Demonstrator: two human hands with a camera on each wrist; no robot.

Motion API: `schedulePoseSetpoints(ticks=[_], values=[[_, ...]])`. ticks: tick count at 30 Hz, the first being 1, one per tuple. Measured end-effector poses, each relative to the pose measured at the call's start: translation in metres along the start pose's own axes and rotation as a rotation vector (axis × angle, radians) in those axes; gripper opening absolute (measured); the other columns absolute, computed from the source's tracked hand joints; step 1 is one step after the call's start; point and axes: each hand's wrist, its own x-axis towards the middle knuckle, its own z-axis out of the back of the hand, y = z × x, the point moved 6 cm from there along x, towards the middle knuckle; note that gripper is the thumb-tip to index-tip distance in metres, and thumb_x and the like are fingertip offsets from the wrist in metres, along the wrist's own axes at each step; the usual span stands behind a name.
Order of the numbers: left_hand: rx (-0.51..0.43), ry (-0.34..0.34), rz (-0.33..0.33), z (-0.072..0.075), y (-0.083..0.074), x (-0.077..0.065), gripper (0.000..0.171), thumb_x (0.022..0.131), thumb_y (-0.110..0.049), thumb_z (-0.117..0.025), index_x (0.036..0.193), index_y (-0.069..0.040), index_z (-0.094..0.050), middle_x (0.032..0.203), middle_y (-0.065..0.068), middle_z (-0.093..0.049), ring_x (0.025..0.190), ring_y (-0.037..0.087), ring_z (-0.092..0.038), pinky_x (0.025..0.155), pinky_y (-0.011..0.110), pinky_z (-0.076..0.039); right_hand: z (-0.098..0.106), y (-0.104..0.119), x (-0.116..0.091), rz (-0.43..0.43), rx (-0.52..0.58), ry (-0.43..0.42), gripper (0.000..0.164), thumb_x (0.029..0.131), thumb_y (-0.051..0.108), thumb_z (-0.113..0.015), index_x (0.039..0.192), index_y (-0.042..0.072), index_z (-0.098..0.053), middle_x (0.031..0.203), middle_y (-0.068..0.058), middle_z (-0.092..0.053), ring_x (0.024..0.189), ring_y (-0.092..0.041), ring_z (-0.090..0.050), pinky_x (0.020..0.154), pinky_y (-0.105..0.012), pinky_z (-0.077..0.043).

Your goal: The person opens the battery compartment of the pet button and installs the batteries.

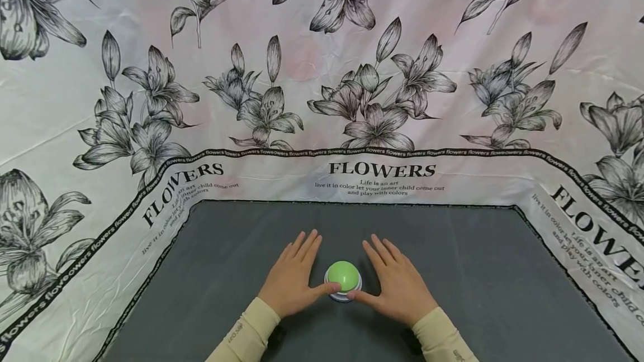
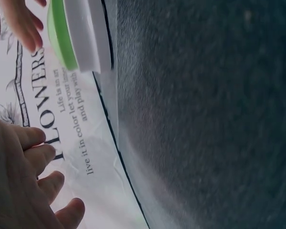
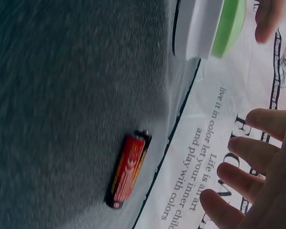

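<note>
A round push button with a green dome and white base [image 1: 344,276] stands on the dark grey mat. To its left is my left hand [image 1: 290,284], fingers straight and pointing away from me, its thumb overlapping the dome's lower edge in the head view. On the other side my right hand [image 1: 399,286] mirrors it with straight fingers, the thumb tip right at the base's near rim. In the right wrist view a red and black battery [image 3: 128,169] lies on the mat below the right hand. From the head the battery is hidden.
The dark grey mat area [image 1: 226,239] is bordered by a white cloth [image 1: 282,183] printed with lilies and the word FLOWERS. This cloth rises behind as a backdrop. Dark wrist devices [image 1: 411,341] show under both beige sleeves [image 1: 246,331].
</note>
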Motion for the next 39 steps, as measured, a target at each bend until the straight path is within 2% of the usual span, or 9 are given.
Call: schedulePoseSetpoints(ticks=[6, 13, 19, 24, 30, 35, 39], values=[[-0.014, 0.021, -0.01, -0.006, -0.003, 0.0, 0.111, 0.093, -0.085, -0.058, 0.175, -0.02, -0.022, 0.182, -0.001, -0.021, 0.169, 0.029, -0.021, 0.132, 0.059, -0.029, -0.007, 0.007, 0.004, 0.009, 0.029, 0.052, 0.117, 0.084, 0.094, -0.059, 0.169, 0.015, -0.04, 0.177, -0.011, -0.035, 0.158, -0.042, -0.041, 0.118, -0.064, -0.046], [-0.025, 0.07, 0.011, -0.014, -0.004, 0.001, 0.109, 0.092, -0.087, -0.056, 0.173, -0.019, -0.03, 0.177, 0.003, -0.037, 0.158, 0.027, -0.046, 0.118, 0.056, -0.05, -0.013, 0.011, 0.006, 0.016, 0.077, 0.092, 0.115, 0.084, 0.089, -0.066, 0.169, 0.015, -0.04, 0.175, -0.012, -0.039, 0.155, -0.038, -0.047, 0.114, -0.062, -0.051], [-0.025, 0.11, 0.012, -0.018, -0.007, 0.002, 0.102, 0.094, -0.085, -0.056, 0.169, -0.018, -0.04, 0.165, 0.005, -0.054, 0.144, 0.028, -0.061, 0.11, 0.054, -0.056, -0.02, 0.014, 0.008, 0.005, 0.141, 0.141, 0.106, 0.088, 0.078, -0.074, 0.167, 0.015, -0.043, 0.168, -0.013, -0.049, 0.147, -0.04, -0.055, 0.112, -0.062, -0.051], [-0.039, 0.122, 0.004, -0.021, -0.007, 0.002, 0.096, 0.096, -0.083, -0.055, 0.166, -0.018, -0.046, 0.159, 0.005, -0.06, 0.141, 0.027, -0.063, 0.11, 0.052, -0.056, -0.025, 0.015, 0.008, -0.009, 0.195, 0.161, 0.094, 0.092, 0.061, -0.081, 0.165, 0.012, -0.047, 0.161, -0.014, -0.056, 0.141, -0.04, -0.06, 0.109, -0.061, -0.054], [-0.05, 0.148, 0.022, -0.027, -0.006, 0.002, 0.102, 0.091, -0.087, -0.057, 0.165, -0.017, -0.048, 0.159, 0.005, -0.06, 0.141, 0.027, -0.063, 0.11, 0.052, -0.055, -0.032, 0.014, 0.007, -0.015, 0.202, 0.165, 0.09, 0.093, 0.059, -0.081, 0.161, 0.01, -0.051, 0.156, -0.012, -0.061, 0.139, -0.036, -0.062, 0.11, -0.056, -0.054], [-0.027, 0.175, 0.001, -0.031, -0.007, 0.003, 0.102, 0.088, -0.084, -0.067, 0.162, -0.016, -0.051, 0.156, 0.004, -0.062, 0.138, 0.027, -0.064, 0.109, 0.051, -0.056, -0.032, 0.013, 0.007, -0.036, 0.216, 0.169, 0.084, 0.091, 0.047, -0.087, 0.158, 0.008, -0.054, 0.154, -0.012, -0.063, 0.138, -0.035, -0.062, 0.111, -0.054, -0.054], [-0.022, 0.176, -0.021, -0.03, -0.009, 0.004, 0.095, 0.087, -0.074, -0.077, 0.159, -0.015, -0.054, 0.152, 0.004, -0.064, 0.135, 0.027, -0.065, 0.108, 0.05, -0.056, -0.034, 0.013, 0.008, -0.033, 0.236, 0.17, 0.082, 0.091, 0.046, -0.087, 0.156, 0.007, -0.056, 0.152, -0.012, -0.064, 0.137, -0.035, -0.063, 0.111, -0.055, -0.053]])
